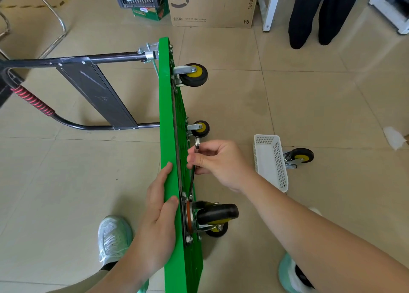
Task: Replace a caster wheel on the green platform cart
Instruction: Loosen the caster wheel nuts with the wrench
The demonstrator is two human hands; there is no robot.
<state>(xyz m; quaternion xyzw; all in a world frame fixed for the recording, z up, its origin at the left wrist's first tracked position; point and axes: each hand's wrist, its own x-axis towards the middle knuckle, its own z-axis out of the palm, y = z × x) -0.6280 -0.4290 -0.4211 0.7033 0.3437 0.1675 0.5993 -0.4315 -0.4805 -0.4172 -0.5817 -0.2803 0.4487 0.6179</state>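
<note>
Head view has your left hand (159, 215) resting with straight fingers along the upturned edge of the green platform cart (168, 115), which stands on its side down the middle of the frame. Your right hand (219, 162) pinches a wrench (192, 179) between thumb and curled fingers. The wrench's lower end meets a bolt (190, 197) just above the near caster wheel (215, 214). To the right of the deck is open floor (309, 104). A white basket (271, 162) and a loose caster (299, 156) lie just beside each other at centre right.
</note>
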